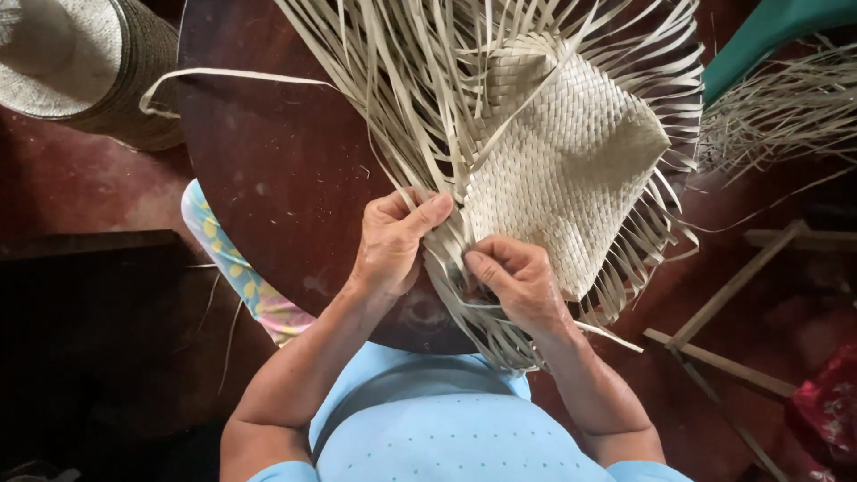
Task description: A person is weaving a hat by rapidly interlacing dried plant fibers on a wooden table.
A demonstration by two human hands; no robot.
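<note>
The room had a dark red floor, worn and blotchy, spreading out to the left of the hands and beyond them on the right. On it stood a round, dark brown counter, its top dusty and scuffed, reaching from under both hands away from the person. A pale woven mat lay on the counter just beyond the right hand, its loose strips fanning out past both hands and over the near edge. Far off to the left of the left hand sat a woven hat, and wooden slats lay on the floor to the right. The left hand and right hand were both closed, pinching strips at the mat's near corner.
</note>
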